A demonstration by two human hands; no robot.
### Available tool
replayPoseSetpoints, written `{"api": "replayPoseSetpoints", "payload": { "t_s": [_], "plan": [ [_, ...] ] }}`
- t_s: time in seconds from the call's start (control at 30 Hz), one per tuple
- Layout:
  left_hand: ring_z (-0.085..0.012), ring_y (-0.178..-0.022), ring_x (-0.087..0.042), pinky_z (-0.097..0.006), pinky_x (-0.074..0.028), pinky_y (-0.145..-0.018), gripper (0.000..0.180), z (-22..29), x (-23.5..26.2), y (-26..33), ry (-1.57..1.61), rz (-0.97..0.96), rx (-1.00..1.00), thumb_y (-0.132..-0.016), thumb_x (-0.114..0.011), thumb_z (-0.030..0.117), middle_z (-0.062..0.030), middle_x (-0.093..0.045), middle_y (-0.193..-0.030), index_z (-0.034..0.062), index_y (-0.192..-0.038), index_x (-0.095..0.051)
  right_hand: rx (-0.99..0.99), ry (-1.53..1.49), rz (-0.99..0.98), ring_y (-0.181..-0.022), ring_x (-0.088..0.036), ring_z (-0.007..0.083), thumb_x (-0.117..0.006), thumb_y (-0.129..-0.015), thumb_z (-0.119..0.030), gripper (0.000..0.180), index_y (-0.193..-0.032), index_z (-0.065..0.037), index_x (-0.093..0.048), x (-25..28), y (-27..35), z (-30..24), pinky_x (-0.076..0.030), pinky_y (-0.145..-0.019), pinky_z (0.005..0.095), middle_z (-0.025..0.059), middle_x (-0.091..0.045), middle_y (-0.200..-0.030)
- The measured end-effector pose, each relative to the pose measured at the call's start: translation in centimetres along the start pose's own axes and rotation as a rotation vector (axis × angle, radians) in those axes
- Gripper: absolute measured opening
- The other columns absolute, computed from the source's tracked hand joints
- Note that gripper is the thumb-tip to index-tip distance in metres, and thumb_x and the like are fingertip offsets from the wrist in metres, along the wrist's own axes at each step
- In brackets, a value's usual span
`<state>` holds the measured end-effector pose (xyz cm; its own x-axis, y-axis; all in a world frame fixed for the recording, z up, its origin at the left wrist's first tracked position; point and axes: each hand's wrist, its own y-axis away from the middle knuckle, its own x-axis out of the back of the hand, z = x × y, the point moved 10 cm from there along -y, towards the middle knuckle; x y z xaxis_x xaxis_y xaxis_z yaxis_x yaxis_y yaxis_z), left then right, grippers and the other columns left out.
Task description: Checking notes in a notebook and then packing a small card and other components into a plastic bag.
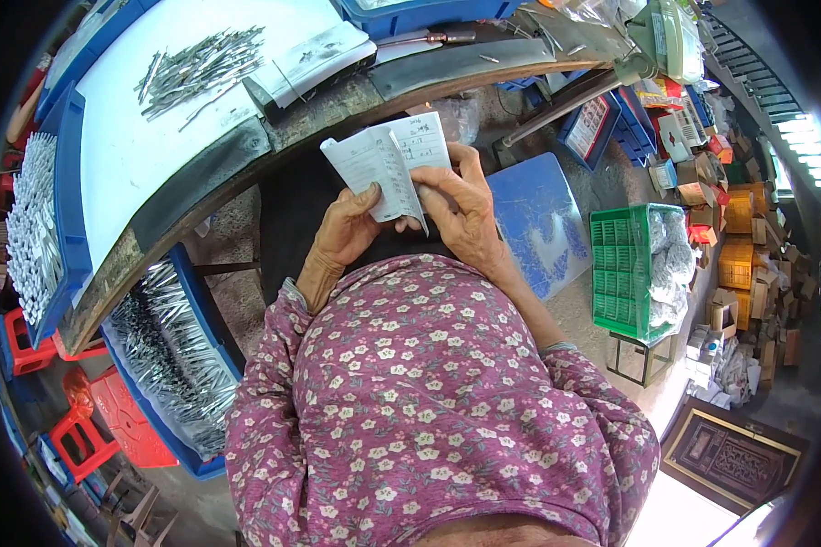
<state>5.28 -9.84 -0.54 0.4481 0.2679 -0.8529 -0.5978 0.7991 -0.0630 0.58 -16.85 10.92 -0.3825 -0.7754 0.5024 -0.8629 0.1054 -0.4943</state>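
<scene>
White paper (360,162), marked with handwriting, is held before a flowered purple shirt (420,374) — pinched at lower left by the left hand (347,226), gripped at right by the right hand (463,205) — near a bench (324,118) where thin metal pieces (205,68) are heaped.

Two hands, one left hand (351,223) and one right hand (465,208), and one paper notebook (360,164). On the far worktop (119,137): one screwdriver (442,38) and one heap of metal strips (210,68), too many to count. To the left: two rod-filled blue bins (68,187) and at least three red stools (128,419). To the right: one green crate (616,264), one carved door panel (730,456) and at least three yellow crates (737,264).
</scene>
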Motion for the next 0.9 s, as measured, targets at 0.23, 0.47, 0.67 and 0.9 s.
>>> {"api": "replayPoseSetpoints", "payload": {
  "t_s": [0.23, 0.47, 0.67, 0.9],
  "plan": [
    [-0.0208, -0.076, -0.061, -0.031, -0.051, -0.066, 0.042, -0.6, 1.1, 0.1, -0.089, 0.063, 0.01, -0.084, -0.055, 0.028, -0.0111, -0.059, -0.095, -0.0013, -0.112, -0.047, -0.027, 0.096, 0.004, -0.091, -0.05, 0.0285, -0.065, -0.065, -0.002, 0.028, -0.092, -0.01, -0.063, -0.4, 0.2, 0.7, -0.044, -0.074, 0.0357, 0.0126, -0.05, -0.091],
    [-0.0165, -0.084, -0.058, -0.03, -0.048, -0.073, 0.058, -1.1, 1.0, -0.3, -0.178, 0.057, 0.058, -0.074, -0.065, 0.042, -0.006, -0.058, -0.097, 0.0012, -0.112, -0.048, -0.08, 0.134, 0.056, -0.079, -0.051, 0.0274, -0.063, -0.063, 0.001, 0.034, -0.094, -0.011, -0.062, -0.2, 0.5, 2.4, -0.044, -0.068, 0.0351, 0.0117, -0.052, -0.085],
    [-0.0192, -0.103, -0.048, -0.031, -0.042, -0.086, 0.092, -1.3, 1.1, -0.3, -0.316, 0.091, 0.071, -0.056, -0.081, 0.037, -0.0091, -0.049, -0.112, 0.003, -0.126, -0.032, -0.024, 0.232, 0.074, -0.076, -0.051, 0.0285, -0.062, -0.062, 0.002, 0.037, -0.097, -0.011, -0.06, 0.0, 0.4, 1.7, -0.043, -0.064, 0.0359, 0.0123, -0.05, -0.081],
    [-0.0189, -0.104, -0.048, -0.03, -0.044, -0.084, 0.086, 0.0, 0.2, -0.2, -0.414, 0.141, -0.007, -0.062, -0.077, 0.025, -0.0087, -0.047, -0.113, 0.0054, -0.13, -0.027, 0.047, 0.301, -0.006, -0.079, -0.049, 0.0307, -0.065, -0.061, -0.004, 0.042, -0.101, -0.012, -0.057, -1.0, 0.4, 1.1, -0.042, -0.067, 0.0381, 0.0141, -0.047, -0.084]
  ]
}}
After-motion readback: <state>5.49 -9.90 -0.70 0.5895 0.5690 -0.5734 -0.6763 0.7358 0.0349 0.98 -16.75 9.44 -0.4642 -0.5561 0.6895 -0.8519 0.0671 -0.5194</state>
